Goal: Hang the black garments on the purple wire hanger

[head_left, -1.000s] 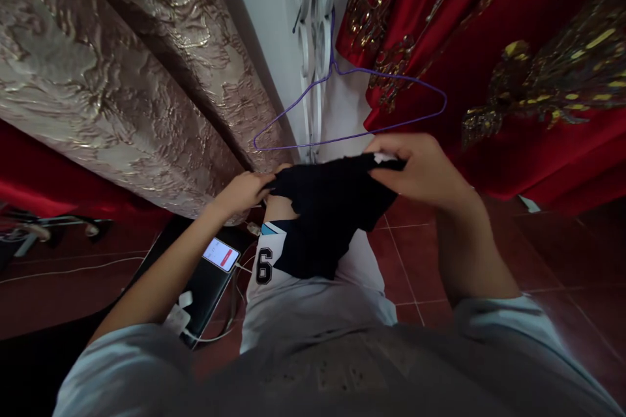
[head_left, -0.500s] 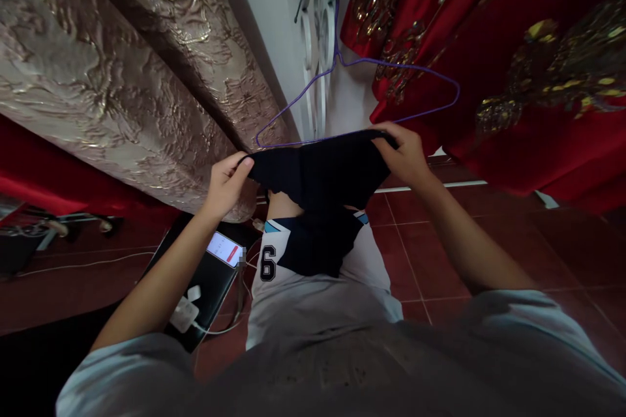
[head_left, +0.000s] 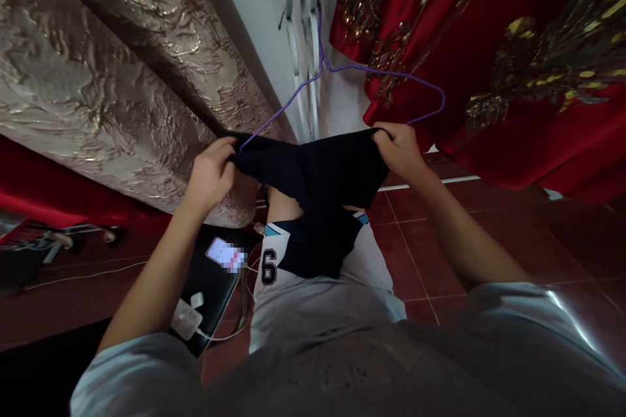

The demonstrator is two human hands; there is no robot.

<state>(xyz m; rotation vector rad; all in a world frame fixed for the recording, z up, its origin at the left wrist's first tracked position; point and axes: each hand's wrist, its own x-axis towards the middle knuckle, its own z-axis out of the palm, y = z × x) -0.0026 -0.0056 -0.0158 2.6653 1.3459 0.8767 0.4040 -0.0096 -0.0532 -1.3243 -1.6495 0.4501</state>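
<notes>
A dark navy garment, whose kind I cannot make out, is stretched between my two hands, its lower part resting on my lap. My left hand pinches its upper left corner, and my right hand grips the upper right edge, fingers closed over the cloth. Behind it a thin purple wire hanger hangs by its hook. The hanger's left corner dips into the garment's open top edge near my left hand; its right corner stays outside, above my right hand. The cloth hides the hanger's bottom bar.
The hanger hangs from a white metal scrollwork frame. Beige embossed fabric hangs at the left, red sequined fabric at the right. A phone and a white charger with cables lie on a black surface at lower left.
My left hand has moved left and slightly up, opening the garment's top edge around the hanger's left corner. My right hand stays nearly in place. The view has shifted slightly.
</notes>
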